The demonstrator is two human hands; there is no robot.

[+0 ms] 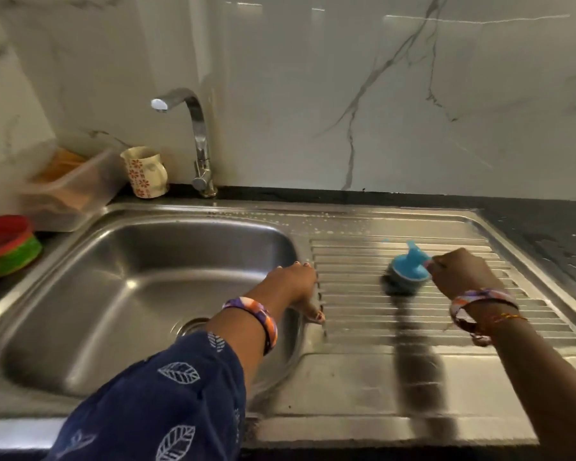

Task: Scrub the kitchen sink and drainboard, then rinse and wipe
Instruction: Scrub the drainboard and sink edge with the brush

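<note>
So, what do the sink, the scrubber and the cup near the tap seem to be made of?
Sink: probably stainless steel, brushed; it is grey and gives soft reflections. Scrubber: blue plastic handle, glossy; the dark pad below is blurred, perhaps steel wool. Cup: probably glazed ceramic, cream with red printed flowers.

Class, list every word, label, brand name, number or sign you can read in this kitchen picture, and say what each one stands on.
None: no readable text anywhere.
Mug: red flower pattern only, no words.
Faucet: no brand mark visible.
Blue scrubber gripped by right hand: blurred, no label visible.
</note>
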